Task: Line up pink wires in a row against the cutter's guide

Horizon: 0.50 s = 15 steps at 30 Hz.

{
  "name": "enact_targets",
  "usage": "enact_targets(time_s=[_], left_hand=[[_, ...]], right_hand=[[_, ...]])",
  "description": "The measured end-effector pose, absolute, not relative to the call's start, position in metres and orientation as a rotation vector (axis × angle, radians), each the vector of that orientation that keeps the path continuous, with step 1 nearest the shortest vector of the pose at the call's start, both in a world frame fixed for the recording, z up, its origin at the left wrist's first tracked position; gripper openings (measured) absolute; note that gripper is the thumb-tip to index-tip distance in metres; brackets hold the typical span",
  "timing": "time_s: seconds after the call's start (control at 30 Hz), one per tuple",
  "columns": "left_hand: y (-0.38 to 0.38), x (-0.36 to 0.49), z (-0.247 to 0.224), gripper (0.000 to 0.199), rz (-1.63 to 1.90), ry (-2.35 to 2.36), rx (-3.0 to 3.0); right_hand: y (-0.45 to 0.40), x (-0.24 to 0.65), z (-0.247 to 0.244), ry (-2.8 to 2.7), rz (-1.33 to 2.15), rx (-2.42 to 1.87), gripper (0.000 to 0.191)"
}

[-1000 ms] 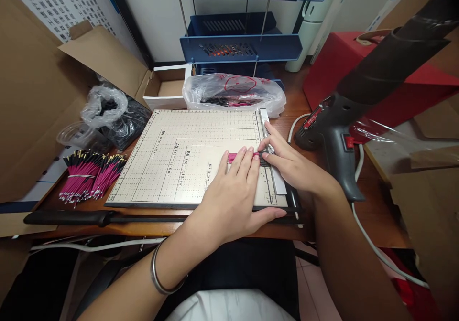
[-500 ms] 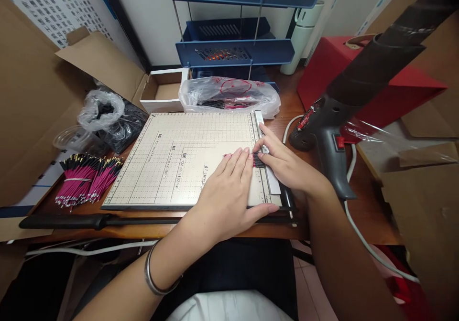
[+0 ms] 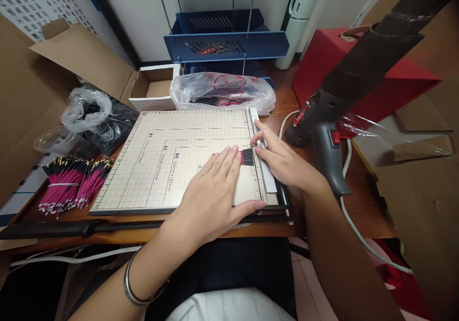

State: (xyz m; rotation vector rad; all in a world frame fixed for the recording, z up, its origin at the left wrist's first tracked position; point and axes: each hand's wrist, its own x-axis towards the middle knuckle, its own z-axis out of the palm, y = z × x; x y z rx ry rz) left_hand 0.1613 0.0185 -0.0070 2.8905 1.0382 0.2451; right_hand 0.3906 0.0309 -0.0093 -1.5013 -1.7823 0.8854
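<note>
My left hand (image 3: 213,189) lies flat on a paper trimmer board (image 3: 147,168), fingers together and thumb apart. Under its fingertips is a row of thin pink wires with black ends (image 3: 246,157); most of their length is hidden by the hand. The black ends point right, close to a white guide strip (image 3: 265,168) along the board's right edge. My right hand (image 3: 281,161) rests on that strip, fingers apart and slightly bent, with index finger and thumb near the wire ends. The trimmer's black-handled blade arm (image 3: 71,229) lies along the front edge.
Bundled pink and black wires (image 3: 64,187) lie left of the board. Behind stand a clear plastic bag with wires (image 3: 222,91), a white box (image 3: 154,89) and blue shelves (image 3: 225,46). A heat gun (image 3: 330,130) and a red bag (image 3: 315,68) stand right.
The view has shifted slightly. My left hand and the wires have slid a little left on the board. The right fingers are further from the wires, and more of the black ends shows.
</note>
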Motion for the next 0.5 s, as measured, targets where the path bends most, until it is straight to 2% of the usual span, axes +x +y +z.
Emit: enact_targets(time_s=[0.13, 0.23, 0.3, 0.37, 0.43, 0.5], left_hand=[[0.02, 0.16, -0.007, 0.11, 0.238, 1.025, 2.898], [0.02, 0.16, -0.009, 0.11, 0.252, 1.025, 2.89], [0.02, 0.16, -0.01, 0.111, 0.283, 1.018, 2.884], [0.02, 0.161, -0.013, 0.104, 0.307, 1.01, 2.871], [0.02, 0.162, -0.015, 0.095, 0.317, 1.016, 2.858], [0.021, 0.162, -0.016, 0.094, 0.326, 1.018, 2.859]], right_hand=[[0.033, 0.39, -0.014, -1.793, 0.886, -1.512, 0.023], [0.025, 0.389, -0.009, -1.716, 0.856, -1.57, 0.031], [0.011, 0.381, 0.006, -1.627, 0.698, -1.598, 0.036], [-0.008, 0.358, 0.027, -1.629, 0.467, -1.537, 0.033], [-0.025, 0.318, 0.048, -1.937, 0.363, -1.347, 0.031], [-0.037, 0.269, 0.061, -2.33, 0.399, -1.089, 0.03]])
